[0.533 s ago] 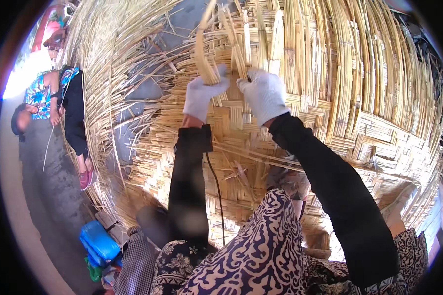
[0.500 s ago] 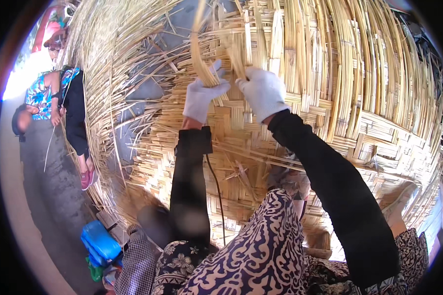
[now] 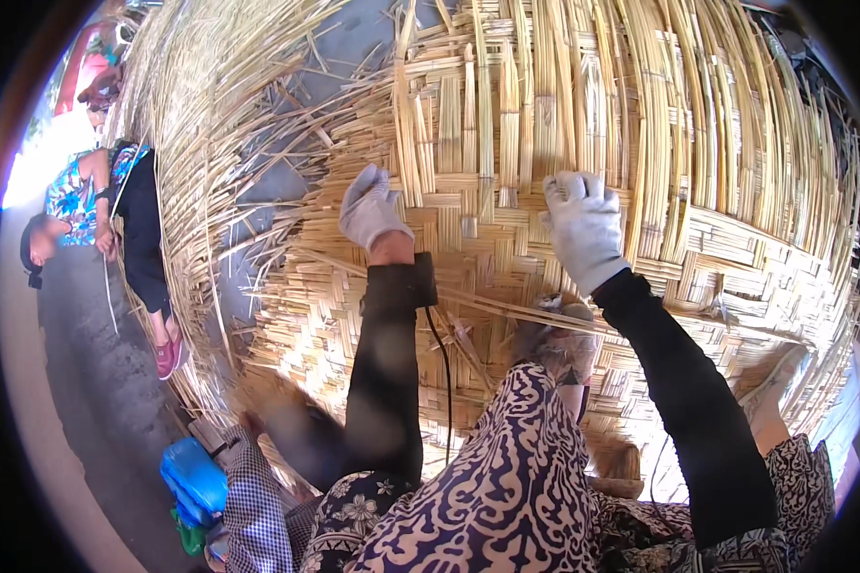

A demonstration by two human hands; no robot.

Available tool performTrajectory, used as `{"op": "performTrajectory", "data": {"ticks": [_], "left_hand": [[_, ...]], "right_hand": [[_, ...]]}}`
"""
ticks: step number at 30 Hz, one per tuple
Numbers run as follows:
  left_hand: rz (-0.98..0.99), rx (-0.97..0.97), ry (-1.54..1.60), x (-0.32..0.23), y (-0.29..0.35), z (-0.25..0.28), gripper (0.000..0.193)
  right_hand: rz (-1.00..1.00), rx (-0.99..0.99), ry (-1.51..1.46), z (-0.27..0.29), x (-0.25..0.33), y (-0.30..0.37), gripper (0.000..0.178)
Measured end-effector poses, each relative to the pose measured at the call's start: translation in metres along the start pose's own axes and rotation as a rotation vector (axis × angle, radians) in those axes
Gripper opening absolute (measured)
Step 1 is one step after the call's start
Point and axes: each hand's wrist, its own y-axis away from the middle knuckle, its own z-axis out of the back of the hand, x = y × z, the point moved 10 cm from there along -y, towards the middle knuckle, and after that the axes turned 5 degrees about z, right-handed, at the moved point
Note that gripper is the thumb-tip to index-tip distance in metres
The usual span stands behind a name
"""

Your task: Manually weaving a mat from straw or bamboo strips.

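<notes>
Centre frame, over a woven bamboo mat (image 3: 495,250): gloved left hand (image 3: 370,211), fingers loosely cupped; gloved right hand (image 3: 586,225), fingers folded, any pinch hidden from me.

Straw-yellow woven mat (image 3: 492,244), flat, far strips (image 3: 545,124) unwoven

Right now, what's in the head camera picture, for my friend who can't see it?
A white-gloved left hand and right hand are apart over a big, partly woven mat, with long straw-coloured strips toward the upper edge. At the left, another person in a flowery blue top holds a thin strip; a blue bundle is lower down.
</notes>
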Motion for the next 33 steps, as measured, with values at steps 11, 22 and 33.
{"op": "performTrajectory", "data": {"ticks": [11, 22, 33], "left_hand": [[0.015, -0.095, -0.095, -0.001, 0.001, 0.011, 0.012], [0.066, -0.123, -0.057, 0.01, -0.006, 0.028, 0.012], [0.197, 0.087, 0.073, 0.024, -0.015, 0.017, 0.019]], "right_hand": [[0.097, -0.107, 0.007, 0.009, 0.009, -0.001, 0.041], [0.139, -0.108, -0.018, 0.011, 0.014, -0.001, 0.042], [0.159, -0.015, 0.037, 0.002, 0.014, -0.004, 0.043]]}}
